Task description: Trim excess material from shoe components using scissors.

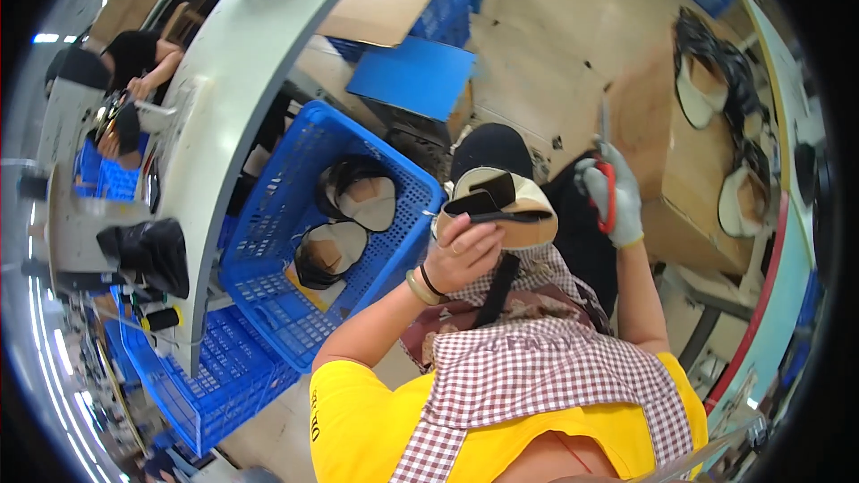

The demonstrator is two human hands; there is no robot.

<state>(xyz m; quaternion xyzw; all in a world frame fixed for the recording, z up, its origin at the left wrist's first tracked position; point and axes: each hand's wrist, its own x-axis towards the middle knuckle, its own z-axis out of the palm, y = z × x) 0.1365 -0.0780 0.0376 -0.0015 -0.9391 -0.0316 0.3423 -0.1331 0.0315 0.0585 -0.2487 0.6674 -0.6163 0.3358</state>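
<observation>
My left hand (462, 257), with bangles at the wrist, is closed on a cream and tan shoe upper (533, 229) with black straps, held over my lap. Its thumb and fingers pinch the near left edge. Off to the right, my right hand (629, 207) wears a pale glove. It grips red-handled scissors (608, 190), whose blades point away from me, apart from the upper. To the left, a blue plastic basket (268, 282) holds black and cream shoe uppers (333, 249).
More black and cream uppers (701, 94) lie on a cardboard box (640, 148) at the right. A pale workbench (246, 58) runs along the left, with a black thread spool (161, 318) on it. Beyond it, another person (134, 58) works. A blue board (413, 78) lies ahead.
</observation>
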